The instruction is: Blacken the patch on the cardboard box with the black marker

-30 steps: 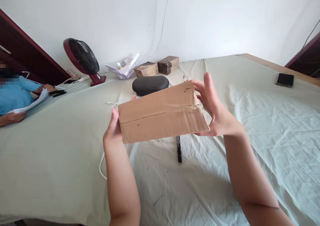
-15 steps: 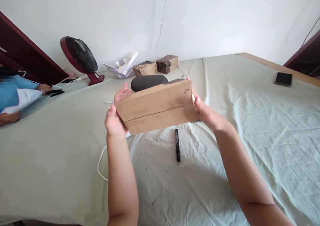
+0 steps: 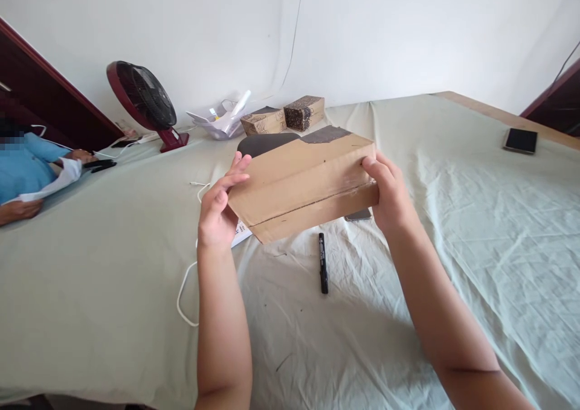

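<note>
A flat brown cardboard box (image 3: pixel 304 179) is held in the air above the sheet-covered table (image 3: pixel 453 229), tilted with its far side up. My left hand (image 3: pixel 218 208) grips its left end, fingers laid along the edge. My right hand (image 3: pixel 388 189) is wrapped round its right end. A black marker (image 3: pixel 322 262) lies on the sheet just below the box. A dark oval case (image 3: pixel 261 144) shows partly behind the box.
A red fan (image 3: pixel 144 104), a white tray of odds (image 3: pixel 220 124) and two small patterned boxes (image 3: pixel 283 116) stand at the back. A white cable (image 3: pixel 185 289) lies left of my arm. A phone (image 3: pixel 520 140) rests far right. Another person's blue sleeve (image 3: pixel 27 165) and papers are at the far left.
The box has been turned and shifted to the right, its top face tipping toward me. My right hand moved from an open palm at the end to a grip round it.
</note>
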The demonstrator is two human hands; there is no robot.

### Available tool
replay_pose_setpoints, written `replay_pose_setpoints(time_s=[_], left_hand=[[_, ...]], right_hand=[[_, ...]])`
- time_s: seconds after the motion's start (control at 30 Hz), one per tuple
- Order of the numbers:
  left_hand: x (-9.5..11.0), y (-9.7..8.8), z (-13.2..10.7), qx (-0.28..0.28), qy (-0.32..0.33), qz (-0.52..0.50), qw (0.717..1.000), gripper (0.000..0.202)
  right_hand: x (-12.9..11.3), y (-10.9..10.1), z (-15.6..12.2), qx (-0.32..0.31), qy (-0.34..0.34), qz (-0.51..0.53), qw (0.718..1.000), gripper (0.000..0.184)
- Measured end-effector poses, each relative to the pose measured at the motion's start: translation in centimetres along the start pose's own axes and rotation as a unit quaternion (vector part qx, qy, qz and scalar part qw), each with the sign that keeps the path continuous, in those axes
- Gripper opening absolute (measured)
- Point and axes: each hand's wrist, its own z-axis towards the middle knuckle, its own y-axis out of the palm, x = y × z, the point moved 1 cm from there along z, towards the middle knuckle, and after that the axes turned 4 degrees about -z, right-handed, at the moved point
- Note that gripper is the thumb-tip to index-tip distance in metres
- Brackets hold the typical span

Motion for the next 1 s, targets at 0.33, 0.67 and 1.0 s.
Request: replay_pose_setpoints(time_s=[0.33, 0.67, 1.0], left_hand=[[-1.7, -0.5, 0.6, 0.177, -0.217, -0.098, 0.955, 0.067], [-4.1, -4.7, -1.7, -0.027, -0.305, -0.046, 0.951, 0.091], [-3.6, -5.3, -2.0, -0.273, -0.328, -0.039, 0.903, 0.078]], right_hand=[[-1.9, 1.3, -0.6, -0.062, -0.108, -0.095, 0.988, 0.066], [-2.1, 0.3, -0.3, -0.14, -0.219, -0.125, 0.958, 0.064], [-0.8, 0.0, 0.3, -0.137, -0.279, -0.009, 0.95, 0.063]])
